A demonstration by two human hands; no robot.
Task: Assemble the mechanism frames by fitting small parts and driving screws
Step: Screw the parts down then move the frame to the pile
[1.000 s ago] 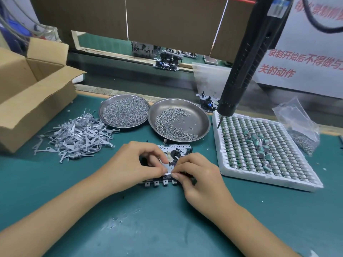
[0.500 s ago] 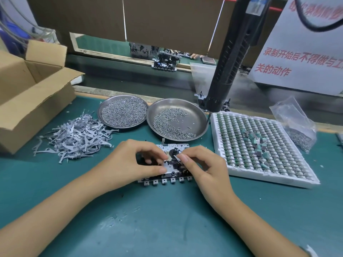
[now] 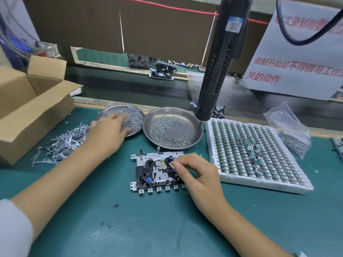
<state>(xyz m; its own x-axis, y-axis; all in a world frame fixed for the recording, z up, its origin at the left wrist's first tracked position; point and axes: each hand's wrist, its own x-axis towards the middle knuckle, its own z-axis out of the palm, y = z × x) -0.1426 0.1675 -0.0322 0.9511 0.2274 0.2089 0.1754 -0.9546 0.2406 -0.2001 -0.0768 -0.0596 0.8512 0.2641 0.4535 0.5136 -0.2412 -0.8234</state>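
At centre frame the right hand (image 3: 200, 175) pinched the perforated metal mechanism frame (image 3: 157, 171), while the left hand's (image 3: 105, 134) spread fingers (image 3: 123, 116) touched the left round steel dish of small screws (image 3: 132, 117).

I read a white sign (image 3: 297, 58) at upper right, red print: "录制开始后不得做与工作…关的动作" (its top line cut off, unreadable) | blue label (image 3: 234, 25) on the hanging screwdriver (image 3: 219, 67): too small to read

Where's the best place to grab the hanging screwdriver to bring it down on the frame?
Grip the black barrel of the screwdriver low, just above its smooth collar, coming from the right with the right hand. It hangs tilted, tip over the right dish, and the ribbed barrel looks easy to wrap. The left hand is busy at the left dish.
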